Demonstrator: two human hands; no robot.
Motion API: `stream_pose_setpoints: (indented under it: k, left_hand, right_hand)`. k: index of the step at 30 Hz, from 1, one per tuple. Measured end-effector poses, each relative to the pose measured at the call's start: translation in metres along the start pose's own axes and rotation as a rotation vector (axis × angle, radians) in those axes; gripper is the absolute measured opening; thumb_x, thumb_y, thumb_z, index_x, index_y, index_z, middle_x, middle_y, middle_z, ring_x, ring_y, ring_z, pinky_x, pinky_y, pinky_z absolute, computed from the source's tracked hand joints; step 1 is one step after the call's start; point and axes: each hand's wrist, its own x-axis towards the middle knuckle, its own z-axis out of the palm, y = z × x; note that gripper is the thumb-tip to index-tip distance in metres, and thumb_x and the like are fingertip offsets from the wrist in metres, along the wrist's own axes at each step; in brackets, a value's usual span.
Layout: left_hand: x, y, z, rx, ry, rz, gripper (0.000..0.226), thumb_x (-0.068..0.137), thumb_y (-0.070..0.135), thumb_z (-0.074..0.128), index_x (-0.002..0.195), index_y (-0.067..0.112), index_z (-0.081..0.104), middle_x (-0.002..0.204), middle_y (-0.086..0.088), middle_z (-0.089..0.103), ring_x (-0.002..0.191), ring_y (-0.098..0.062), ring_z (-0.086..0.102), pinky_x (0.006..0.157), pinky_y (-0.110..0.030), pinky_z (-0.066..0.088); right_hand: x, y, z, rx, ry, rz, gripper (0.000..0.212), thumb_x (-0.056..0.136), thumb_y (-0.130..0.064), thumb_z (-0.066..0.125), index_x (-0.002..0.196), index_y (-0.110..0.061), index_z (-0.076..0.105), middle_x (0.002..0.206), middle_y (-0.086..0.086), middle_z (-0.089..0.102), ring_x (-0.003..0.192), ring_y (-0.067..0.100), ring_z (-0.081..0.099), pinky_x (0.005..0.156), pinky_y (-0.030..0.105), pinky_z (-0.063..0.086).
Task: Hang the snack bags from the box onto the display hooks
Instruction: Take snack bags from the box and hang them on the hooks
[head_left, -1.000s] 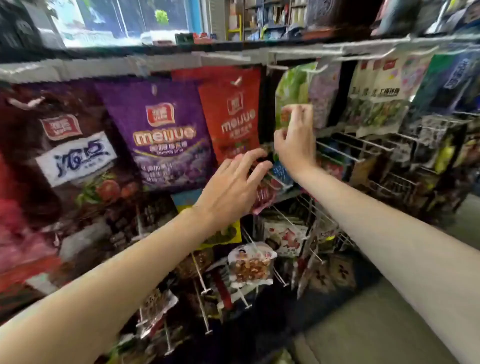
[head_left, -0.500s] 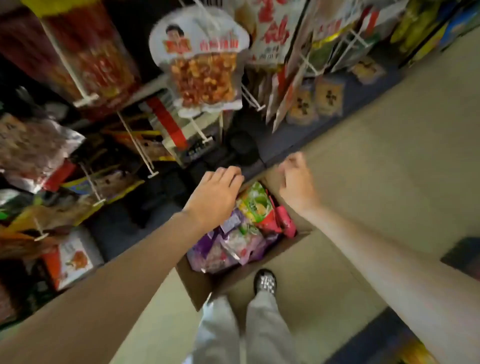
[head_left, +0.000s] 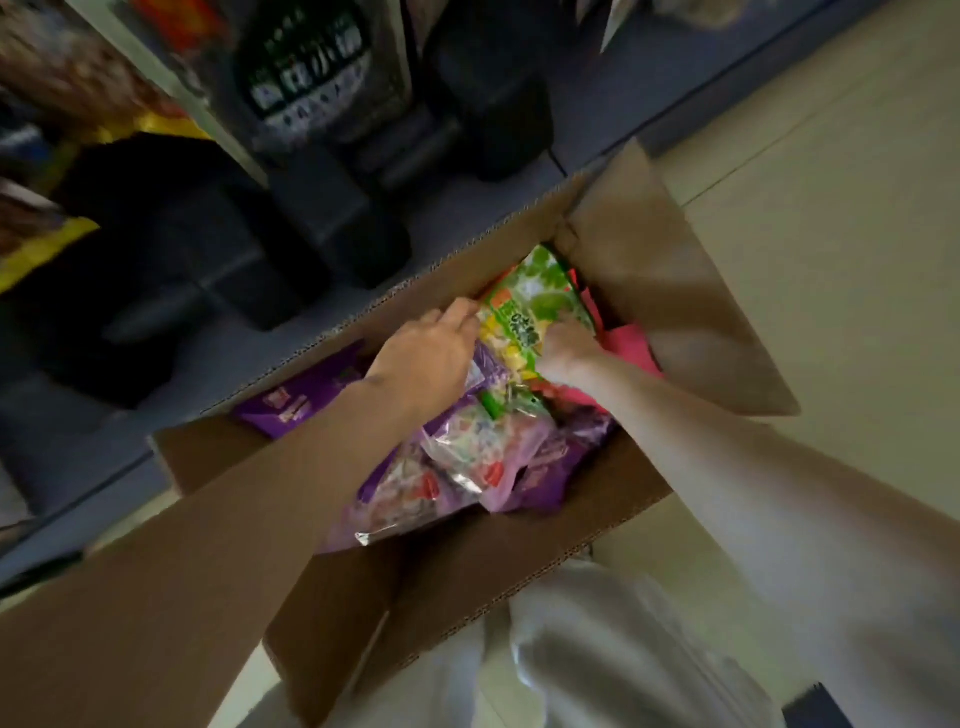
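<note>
In the head view, a cardboard box (head_left: 519, 561) is seen open on the floor below the display rack, with its flaps spread. It is filled with snack bags: a green bag (head_left: 535, 301) on top at the far end, purple bags (head_left: 467, 467) heaped nearer, and a pink bag (head_left: 631, 345) beside the green one. The right hand (head_left: 566, 351) is curled on the green bag's near edge, and the bag appears to be gripped. The left hand (head_left: 426, 353) is laid against the bag's left side; whether its fingers are closed round anything cannot be told, as the fingertips are hidden.

No hooks are visible here. If the green bag is lifted by one edge only, it could slip free, or a neighbouring bag could be dragged up and spilled over the box wall. A hard grip could crush the contents.
</note>
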Motion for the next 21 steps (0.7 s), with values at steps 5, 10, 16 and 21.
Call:
stream_pose_setpoints:
  k: [5, 10, 16, 21]
  left_hand:
    - [0.000, -0.002, 0.025, -0.105, -0.063, 0.005, 0.051, 0.091, 0.006, 0.043, 0.139, 0.004, 0.028, 0.144, -0.010, 0.026, 0.119, -0.030, 0.046, 0.100, -0.038, 0.040]
    - [0.005, -0.011, 0.009, -0.147, -0.036, 0.015, 0.041, 0.090, 0.006, 0.044, 0.131, 0.005, 0.039, 0.135, -0.010, 0.033, 0.109, -0.031, 0.052, 0.091, -0.044, 0.046]
    - [0.009, -0.017, -0.009, -0.165, 0.064, 0.021, 0.036, 0.090, 0.006, 0.044, 0.126, 0.005, 0.044, 0.129, -0.012, 0.040, 0.100, -0.034, 0.057, 0.087, -0.045, 0.047]
    - [-0.006, -0.012, -0.023, -0.188, 0.096, 0.080, 0.041, 0.090, 0.006, 0.043, 0.131, 0.007, 0.040, 0.128, -0.012, 0.040, 0.096, -0.037, 0.057, 0.081, -0.049, 0.048]
  right_hand:
    - [0.019, 0.000, 0.004, 0.064, 0.022, 0.188, 0.037, 0.096, -0.009, 0.035, 0.060, -0.010, 0.041, 0.074, 0.008, 0.049, 0.110, 0.029, 0.050, 0.119, 0.043, 0.002]
    - [0.029, 0.012, -0.002, 0.216, 0.069, 0.242, 0.050, 0.089, -0.017, 0.055, 0.134, 0.001, 0.045, 0.147, 0.021, 0.031, 0.138, 0.035, 0.026, 0.112, 0.037, 0.023]
    - [0.024, 0.000, -0.013, 0.202, 0.059, 0.189, 0.031, 0.096, -0.010, 0.040, 0.122, 0.005, 0.048, 0.136, 0.025, 0.044, 0.129, 0.034, 0.039, 0.111, 0.034, 0.026]
    - [-0.001, -0.010, -0.021, 0.287, 0.124, 0.197, 0.011, 0.090, -0.006, 0.053, 0.091, 0.004, 0.057, 0.119, 0.019, 0.060, 0.107, 0.029, 0.058, 0.070, 0.029, 0.044]
